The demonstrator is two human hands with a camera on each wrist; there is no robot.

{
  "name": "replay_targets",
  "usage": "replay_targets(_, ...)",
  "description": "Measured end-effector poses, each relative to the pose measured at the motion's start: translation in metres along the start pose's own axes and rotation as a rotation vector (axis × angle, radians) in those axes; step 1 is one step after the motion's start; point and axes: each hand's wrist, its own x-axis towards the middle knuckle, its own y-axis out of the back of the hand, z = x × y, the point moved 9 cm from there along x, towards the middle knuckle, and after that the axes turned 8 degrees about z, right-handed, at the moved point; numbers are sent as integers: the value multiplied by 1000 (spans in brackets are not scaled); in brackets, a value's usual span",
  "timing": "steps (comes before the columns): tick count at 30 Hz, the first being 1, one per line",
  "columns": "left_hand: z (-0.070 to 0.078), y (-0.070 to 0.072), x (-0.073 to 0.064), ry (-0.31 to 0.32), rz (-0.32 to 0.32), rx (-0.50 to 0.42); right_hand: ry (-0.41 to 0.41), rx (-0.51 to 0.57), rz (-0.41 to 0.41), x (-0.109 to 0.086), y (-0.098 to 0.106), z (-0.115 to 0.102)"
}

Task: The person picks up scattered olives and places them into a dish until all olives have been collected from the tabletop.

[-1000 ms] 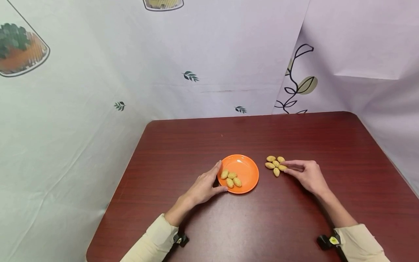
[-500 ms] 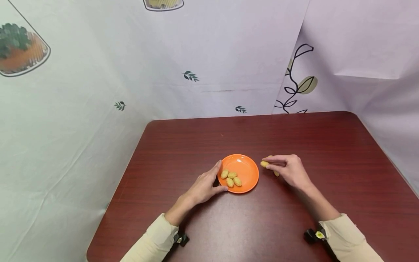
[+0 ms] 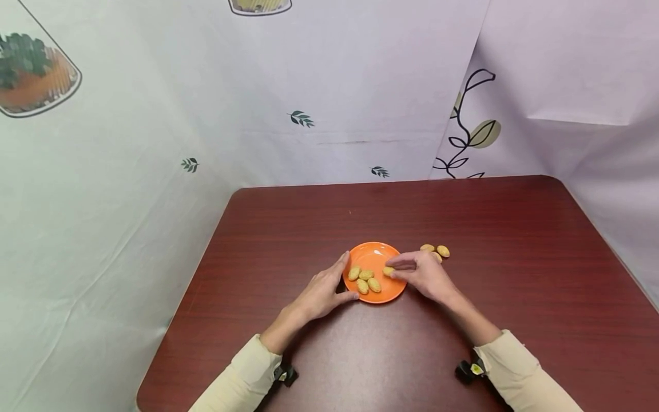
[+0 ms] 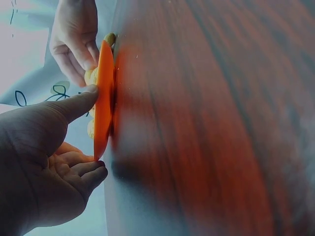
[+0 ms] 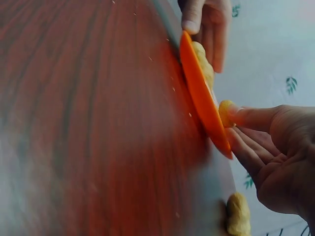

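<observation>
An orange plate lies on the table, with several yellowish peanuts grouped on its left side. My left hand holds the plate's left rim between spread thumb and fingers; the left wrist view shows its thumb at the edge. Over the plate's right side, my right hand pinches one peanut between thumb and fingertips. In the right wrist view that pinched peanut is right at the plate's surface. More peanuts lie on the table beyond the right hand, which partly hides them.
The dark red wooden table has rounded far corners. A white sheet printed with leaves and plant drawings hangs behind it and along its left side. A black wrist device sits at the right cuff, another at the left.
My right hand has gone from the loose peanuts leftward to over the plate, carrying one peanut. My left hand and the plate have stayed in place.
</observation>
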Motion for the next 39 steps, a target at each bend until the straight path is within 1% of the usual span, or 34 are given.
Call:
replay_targets(4,0,0,0,0,-2,2,19,-52,-1,1,-8,-3)
replay_targets(8,0,-1,0,-1,-3,8,16,-77,-7,1,-15,-4)
replay_targets(13,1,0,0,-4,2,11,21,-71,-24,0,-22,-6)
replay_targets(17,1,0,0,-6,1,10,28,-68,-25,-1,-23,-8)
replay_targets(25,1,0,-1,1,1,3,39,-67,-51,-2,-26,-7)
replay_targets(31,0,0,-1,7,0,3,35,-40,-43,-3,-22,-10)
replay_targets(36,0,0,-1,6,1,6,37,-7,1,-2,-8,-13)
replay_targets(39,1,0,-1,1,6,3,39,-19,30,0,3,-14)
